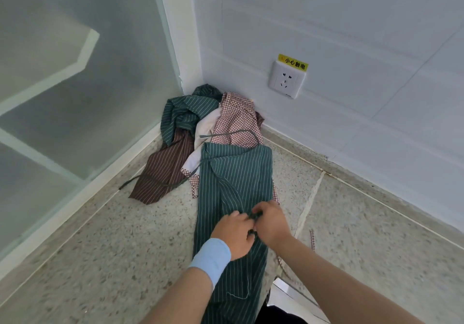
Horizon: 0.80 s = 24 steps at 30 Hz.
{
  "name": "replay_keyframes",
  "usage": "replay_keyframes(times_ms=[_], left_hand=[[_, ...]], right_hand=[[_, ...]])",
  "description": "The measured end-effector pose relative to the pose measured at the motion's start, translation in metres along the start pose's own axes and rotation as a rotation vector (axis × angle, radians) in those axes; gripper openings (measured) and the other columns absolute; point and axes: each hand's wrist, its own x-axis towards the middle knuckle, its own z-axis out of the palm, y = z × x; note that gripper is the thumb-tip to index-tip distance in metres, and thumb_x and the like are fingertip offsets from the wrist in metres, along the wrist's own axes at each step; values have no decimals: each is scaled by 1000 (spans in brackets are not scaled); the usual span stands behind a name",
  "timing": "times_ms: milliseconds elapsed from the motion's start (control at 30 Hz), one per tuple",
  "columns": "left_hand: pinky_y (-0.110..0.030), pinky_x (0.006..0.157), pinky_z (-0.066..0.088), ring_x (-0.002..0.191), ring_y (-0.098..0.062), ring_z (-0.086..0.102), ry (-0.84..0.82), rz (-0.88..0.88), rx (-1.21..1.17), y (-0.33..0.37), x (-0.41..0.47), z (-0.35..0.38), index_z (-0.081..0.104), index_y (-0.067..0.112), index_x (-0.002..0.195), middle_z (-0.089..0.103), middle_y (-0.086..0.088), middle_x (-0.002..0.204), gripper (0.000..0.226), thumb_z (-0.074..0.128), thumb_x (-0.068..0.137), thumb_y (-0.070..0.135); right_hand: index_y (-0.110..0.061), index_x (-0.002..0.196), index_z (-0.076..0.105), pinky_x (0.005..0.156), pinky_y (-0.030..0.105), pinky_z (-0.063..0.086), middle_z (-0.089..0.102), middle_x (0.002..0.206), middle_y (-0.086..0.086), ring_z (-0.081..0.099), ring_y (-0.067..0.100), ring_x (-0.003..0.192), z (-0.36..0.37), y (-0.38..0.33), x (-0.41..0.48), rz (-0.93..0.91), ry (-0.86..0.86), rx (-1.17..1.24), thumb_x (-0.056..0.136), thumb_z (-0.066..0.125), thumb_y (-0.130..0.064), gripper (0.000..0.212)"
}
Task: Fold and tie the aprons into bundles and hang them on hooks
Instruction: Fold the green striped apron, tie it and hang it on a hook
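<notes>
On the floor (125,248) before the corner, the green apron (238,173) lies folded long, running away from the person; left hand (233,233) and right hand (272,223) meet mid-length, both pinching its tie (256,214).

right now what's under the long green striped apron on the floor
Under the green striped apron's far end, a red-and-white checked apron peeks out on both sides; speckled terrazzo floor lies around the rest. How far it runs beneath is covered.

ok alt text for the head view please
A person's left hand and right hand pinch a dark tie over a folded green striped apron on a speckled floor. Behind, a heap of aprons lies in the corner below a wall socket.
</notes>
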Motion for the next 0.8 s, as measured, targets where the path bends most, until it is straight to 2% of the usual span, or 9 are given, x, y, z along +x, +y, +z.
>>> replay_keyframes(times_ms=[100, 200, 367, 433, 500, 600, 667, 733, 800], left_hand=[[-41, 100, 33, 117, -24, 41, -45, 19, 214, -10, -16, 17, 58, 32, 130, 51, 2, 123, 42, 35, 98, 47], [-41, 94, 36, 114, -25, 41, -19, -61, 270, -13, -34, 22, 69, 23, 111, 47, -1, 120, 49, 32, 98, 52], [-42, 95, 38, 115, -28, 44, 12, -371, 286, -6, -63, 24, 58, 19, 120, 45, -6, 127, 51, 46, 90, 59], [-37, 86, 48, 103, -24, 53, 58, -461, 105, -5, -74, 25, 53, 17, 116, 50, -7, 121, 34, 58, 90, 39], [-35, 70, 52, 80, -20, 57, 188, -569, -242, -7, -86, 28, 46, 18, 106, 57, -5, 102, 22, 59, 88, 13], [-41, 65, 59, 73, -22, 66, 337, -697, -853, -14, -102, 23, 37, 25, 108, 65, -4, 88, 38, 60, 84, 5], [-40, 71, 60, 79, -27, 70, 238, -725, -939, -21, -111, 19, 50, 19, 105, 71, -9, 90, 29, 64, 83, 7], [-35, 74, 56, 73, -25, 67, 48, -737, -866, -31, -124, 22, 64, 9, 85, 71, -15, 86, 2, 65, 83, 10], [-34, 79, 54, 79, -27, 66, -4, -737, -963, -35, -130, 23, 64, 3, 83, 68, -20, 90, 9, 60, 84, 11]], right_hand=[[-13, 109, 67, 85, 26, 48, 60, 112, 6, 60, 22, 99, 5, 6, -21, 19, -60, 7, 92, 47, 0, 29], [-13, 118, 64, 73, 23, 50, 67, 111, 9, 64, 23, 88, 14, 9, -43, -19, -218, -35, 97, 41, -3, 33], [-18, 137, 58, 104, 23, 42, 54, 134, 5, 57, 24, 119, 31, 14, -74, -76, -302, -162, 95, 45, -4, 46], [-20, 140, 55, 107, 25, 42, 47, 141, 5, 55, 25, 122, 33, 14, -82, -93, -321, -180, 95, 47, -7, 47], [-22, 143, 50, 106, 28, 45, 40, 148, 4, 57, 22, 118, 33, 11, -93, -92, -353, -176, 95, 52, -13, 49], [-26, 149, 40, 107, 32, 44, 30, 156, 2, 50, 25, 129, 32, 6, -109, -103, -417, -193, 93, 59, -26, 59], [-28, 152, 34, 107, 32, 44, 23, 161, 0, 46, 25, 135, 33, 4, -120, -112, -446, -194, 91, 62, -31, 66], [-29, 154, 30, 106, 34, 46, 18, 164, -2, 49, 23, 133, 34, 2, -133, -125, -456, -222, 90, 63, -35, 72], [-29, 156, 23, 110, 38, 42, 16, 164, -1, 44, 24, 137, 38, 2, -142, -136, -442, -248, 87, 66, -44, 82]])
